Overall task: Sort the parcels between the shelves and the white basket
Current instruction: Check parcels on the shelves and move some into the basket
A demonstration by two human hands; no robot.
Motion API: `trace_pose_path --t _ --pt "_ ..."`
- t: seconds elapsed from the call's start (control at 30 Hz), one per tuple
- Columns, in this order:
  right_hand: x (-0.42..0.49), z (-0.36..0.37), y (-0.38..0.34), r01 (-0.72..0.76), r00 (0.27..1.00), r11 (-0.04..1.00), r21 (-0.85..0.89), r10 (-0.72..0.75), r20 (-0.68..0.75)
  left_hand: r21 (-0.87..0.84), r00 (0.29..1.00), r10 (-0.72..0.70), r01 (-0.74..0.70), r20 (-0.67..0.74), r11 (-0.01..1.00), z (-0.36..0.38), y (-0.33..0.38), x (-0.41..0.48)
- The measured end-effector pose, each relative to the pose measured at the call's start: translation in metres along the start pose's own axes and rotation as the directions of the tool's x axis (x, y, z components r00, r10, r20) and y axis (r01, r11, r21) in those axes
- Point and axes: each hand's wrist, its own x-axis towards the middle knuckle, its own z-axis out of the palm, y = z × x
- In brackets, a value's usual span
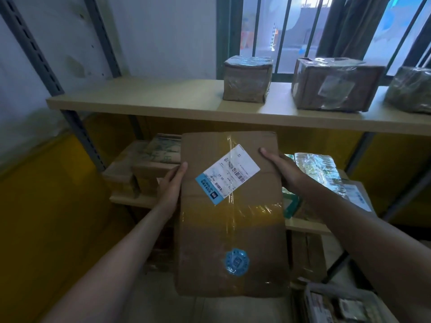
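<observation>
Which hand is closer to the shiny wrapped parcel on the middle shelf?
Right. The right hand grips the box at its right edge, just beside the shiny parcel. The left hand holds the opposite edge, with the box between.

On my feed a white wall point(163, 31) fills the upper left, marked with a few dull stains point(74, 64) towards its left edge. Right of it is a window point(268, 19) in a dark green frame point(220, 36), crossed by upright bars point(283, 33). A dark curtain point(342, 24) hangs bunched against the glass near the window's upper right. Through the panes I make out something orange point(245, 40), possibly a barrier, though it is too blurred to say. The wall's lower band point(35, 206) is yellow, and pale floor point(151, 306) shows along the bottom edge.
</observation>
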Motion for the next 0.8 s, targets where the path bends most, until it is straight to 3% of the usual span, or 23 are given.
trace_pose_path --t 0.1,0.2,0.37,0.5,0.63,0.8 --pt "0.003 0.002 0.009 -0.054 0.998 0.997 0.055 0.053 0.025 0.003 0.961 -0.021 0.021 0.277 1.000 -0.017 -0.008 -0.001" --pt "0.005 0.006 0.022 -0.093 0.995 0.992 0.082 0.090 0.036 -0.062 0.859 -0.125 0.179 0.496 0.982 -0.026 -0.025 0.000" --pt "0.009 0.011 0.041 -0.132 0.991 0.988 0.076 0.134 -0.026 -0.097 0.903 -0.172 0.226 0.394 0.969 -0.017 -0.046 0.006" --pt "0.008 0.015 0.049 -0.182 0.981 0.982 0.053 0.178 0.072 -0.035 0.882 -0.287 0.322 0.373 0.946 -0.019 -0.054 0.016" --pt "-0.002 0.022 0.070 -0.265 0.954 0.964 -0.012 0.264 0.143 -0.069 0.897 -0.283 0.323 0.340 0.944 -0.024 -0.063 0.024" --pt "-0.008 0.026 0.088 -0.295 0.953 0.955 0.006 0.294 0.070 -0.058 0.883 -0.318 0.359 0.344 0.932 -0.024 -0.061 0.030"
